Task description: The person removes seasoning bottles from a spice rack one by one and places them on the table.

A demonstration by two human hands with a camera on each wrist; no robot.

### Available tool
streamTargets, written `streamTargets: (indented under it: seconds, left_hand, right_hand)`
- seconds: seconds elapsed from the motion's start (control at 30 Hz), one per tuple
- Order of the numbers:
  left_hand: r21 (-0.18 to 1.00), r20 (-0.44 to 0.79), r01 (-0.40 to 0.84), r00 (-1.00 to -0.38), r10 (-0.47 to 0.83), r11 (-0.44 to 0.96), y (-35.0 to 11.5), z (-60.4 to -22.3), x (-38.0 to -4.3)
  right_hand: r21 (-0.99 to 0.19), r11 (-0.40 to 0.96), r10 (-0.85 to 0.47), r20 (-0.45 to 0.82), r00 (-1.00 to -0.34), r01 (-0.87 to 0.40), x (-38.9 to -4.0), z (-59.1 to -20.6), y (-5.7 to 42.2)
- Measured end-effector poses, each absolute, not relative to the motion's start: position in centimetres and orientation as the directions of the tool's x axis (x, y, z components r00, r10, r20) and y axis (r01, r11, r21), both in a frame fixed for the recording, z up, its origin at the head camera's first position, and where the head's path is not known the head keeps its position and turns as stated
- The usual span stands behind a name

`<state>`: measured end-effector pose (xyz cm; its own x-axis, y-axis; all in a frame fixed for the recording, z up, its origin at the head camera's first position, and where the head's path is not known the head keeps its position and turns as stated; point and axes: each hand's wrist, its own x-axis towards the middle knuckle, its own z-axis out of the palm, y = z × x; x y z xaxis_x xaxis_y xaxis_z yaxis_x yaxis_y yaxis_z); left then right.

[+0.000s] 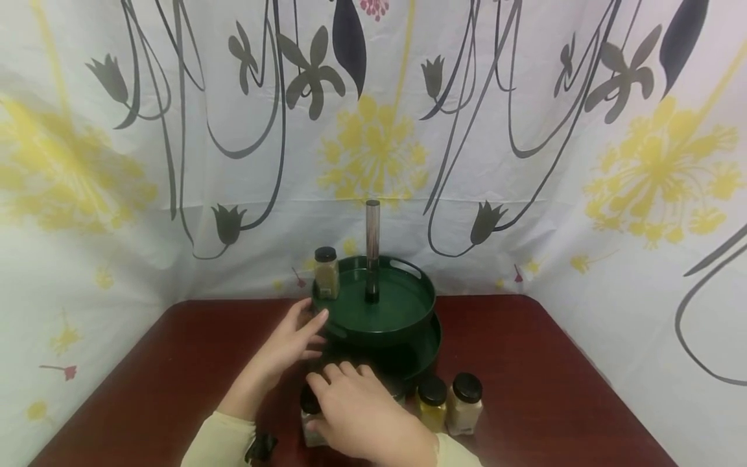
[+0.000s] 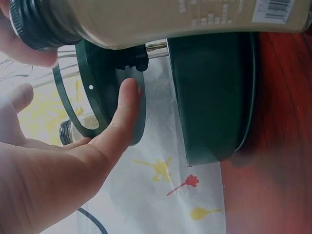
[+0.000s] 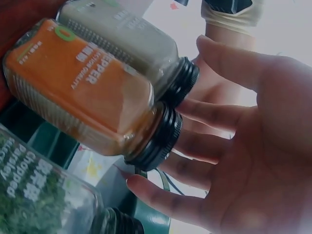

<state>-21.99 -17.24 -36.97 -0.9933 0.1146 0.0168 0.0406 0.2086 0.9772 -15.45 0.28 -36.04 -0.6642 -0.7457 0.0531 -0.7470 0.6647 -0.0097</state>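
Note:
My left hand (image 1: 286,344) is beside the left rim of the upper tray of a green two-tier stand (image 1: 385,318), its fingers spread. In the left wrist view it holds nothing, though I cannot tell whether it touches the rim. My right hand (image 1: 364,415) hovers over spice jars in front of the stand. The right wrist view shows its fingers extended around the black lids of an orange pepper jar (image 3: 83,92) and a grey-powder jar (image 3: 126,44), without a clear grip. A chopped parsley jar (image 3: 44,190) lies nearby in that view.
A spice jar (image 1: 327,275) stands on the upper tray's left side, near the central pole (image 1: 372,246). Two more jars, one yellow (image 1: 432,412) and one pale (image 1: 465,412), stand right of the right hand on the dark red table (image 1: 525,363). A patterned curtain hangs behind.

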Motion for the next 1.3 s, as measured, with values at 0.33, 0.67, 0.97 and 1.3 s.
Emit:
streamTargets:
  seconds: [0.33, 0.67, 0.97, 1.3]
  left_hand:
    - [0.976, 0.024, 0.050, -0.993, 0.119, 0.214, -17.2, -37.1, -22.1]
    - [0.960, 0.050, 0.086, -0.989, 0.139, 0.265, -17.6, -36.1, -21.5]
    - [0.862, 0.051, 0.099, -0.993, 0.110, 0.497, -16.1, -34.5, -19.7]
    - [0.829, 0.035, 0.138, -0.980, 0.196, 0.542, -15.0, -33.0, -18.1]
  right_hand:
    - [-0.033, 0.687, -0.725, 0.047, -0.687, -0.726, -15.9, -34.6, 1.2]
    - [-0.083, 0.743, -0.649, 0.152, -0.745, -0.664, -16.8, -32.2, 3.5]
    - [-0.078, 0.771, -0.597, 0.259, -0.760, -0.632, -17.2, -31.2, 5.1]
    - [-0.201, 0.808, -0.550, 0.079, -0.831, -0.554, -16.7, -29.6, 7.1]
